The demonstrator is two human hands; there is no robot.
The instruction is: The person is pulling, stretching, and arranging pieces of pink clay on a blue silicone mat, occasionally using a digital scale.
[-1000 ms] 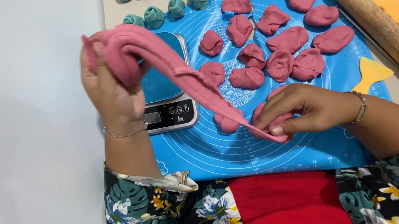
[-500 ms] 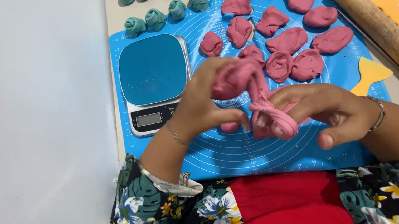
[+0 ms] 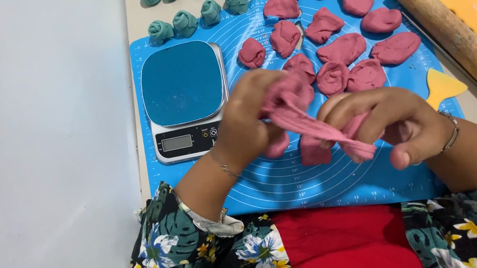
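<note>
Both hands meet above the near part of a blue silicone mat. The left hand and right hand grip a stretched strip of pink dough between them. Left of them sits a kitchen scale; beyond lie pink dough pieces and teal dough balls. A wooden rolling pin lies at right.

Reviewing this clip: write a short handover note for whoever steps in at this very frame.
Left hand and right hand: both grip one stretched strip of pink dough above the blue silicone mat.
On the mat: kitchen scale with bare platform, pink dough portions. Teal dough pieces at the mat's far edge, rolling pin to the right.
Done: many portions.
Left: the held strip, unportioned.
</note>
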